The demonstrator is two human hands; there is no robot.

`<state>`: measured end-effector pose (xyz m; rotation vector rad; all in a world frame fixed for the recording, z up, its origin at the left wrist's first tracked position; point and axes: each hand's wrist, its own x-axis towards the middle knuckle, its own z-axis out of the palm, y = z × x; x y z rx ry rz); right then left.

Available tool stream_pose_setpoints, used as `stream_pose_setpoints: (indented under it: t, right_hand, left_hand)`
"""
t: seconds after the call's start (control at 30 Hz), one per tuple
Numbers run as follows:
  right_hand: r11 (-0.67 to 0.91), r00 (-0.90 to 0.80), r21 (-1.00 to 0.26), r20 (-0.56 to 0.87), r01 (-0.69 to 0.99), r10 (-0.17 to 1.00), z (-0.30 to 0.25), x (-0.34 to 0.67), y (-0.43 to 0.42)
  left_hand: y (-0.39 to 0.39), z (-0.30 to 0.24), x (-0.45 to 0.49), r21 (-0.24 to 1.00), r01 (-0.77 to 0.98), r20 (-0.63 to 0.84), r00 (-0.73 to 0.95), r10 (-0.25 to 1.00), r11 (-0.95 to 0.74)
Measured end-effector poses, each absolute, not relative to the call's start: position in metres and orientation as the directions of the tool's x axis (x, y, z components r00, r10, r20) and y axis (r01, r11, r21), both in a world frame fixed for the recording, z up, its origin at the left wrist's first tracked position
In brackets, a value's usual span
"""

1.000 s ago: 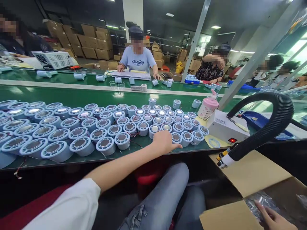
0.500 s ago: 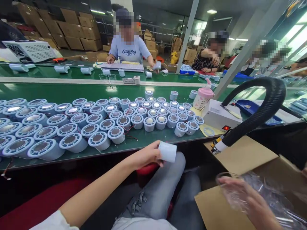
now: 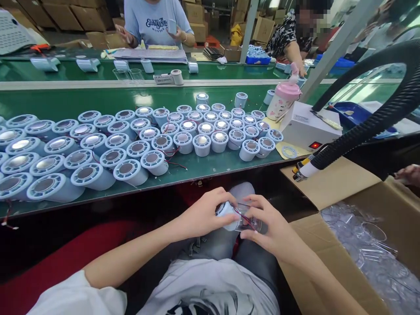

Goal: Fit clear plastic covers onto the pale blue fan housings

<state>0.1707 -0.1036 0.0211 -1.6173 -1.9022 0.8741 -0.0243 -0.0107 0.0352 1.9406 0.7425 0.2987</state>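
Beyond the long green-topped bench point(image 3: 98, 94), brown cartons point(image 3: 88, 17) stand stacked, with a pale metal post point(image 3: 250, 30) slanting upward.

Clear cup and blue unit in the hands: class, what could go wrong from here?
Wires between the left hand and right hand could get pinched against the clear cup. The blue unit is over the lap, off the table, so a slip might drop it. A lead hanging at far left might snag.

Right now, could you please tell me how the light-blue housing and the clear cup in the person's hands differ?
The light-blue housing is opaque, whereas the clear cup is see-through. The left hand holds the light-blue housing; the right hand holds the clear cup. Both are held close together above the lap.
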Motion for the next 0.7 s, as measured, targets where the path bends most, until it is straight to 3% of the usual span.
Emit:
stream_pose_setpoints:
  t: [0.13,0.3,0.43,0.53,0.63,0.7]
  right_hand:
    - [-0.048,-0.096,-0.894,-0.101,0.446,0.990,0.024,0.172,-0.106]
    - [-0.189,0.062,-0.973,-0.182,0.135,0.981,0.019,0.175,-0.103]
    - [-0.212,0.058,-0.975,-0.217,-0.068,0.975,0.016,0.181,-0.102]
    - [-0.059,-0.027,-0.989,-0.063,0.136,0.998,0.015,0.185,-0.107]
    - [0.114,-0.078,-0.910,0.091,0.399,0.993,0.014,0.186,-0.115]
    - [0.139,-0.091,-0.904,0.112,0.405,0.990,0.015,0.186,-0.120]
  left_hand:
    - [-0.012,0.017,-0.023,0.905,0.315,-0.068,0.771,0.634,-0.286]
    - [-0.010,0.006,-0.022,0.949,0.195,-0.021,0.825,0.565,-0.249]
    - [-0.013,0.008,-0.021,0.993,0.108,-0.075,0.866,0.494,-0.040]
    - [-0.016,0.006,-0.021,0.988,0.060,-0.123,0.849,0.513,0.139]
    - [-0.017,0.004,-0.023,0.958,0.036,-0.179,0.851,0.493,0.286]
    - [-0.017,0.005,-0.025,0.948,0.048,-0.198,0.864,0.464,0.315]
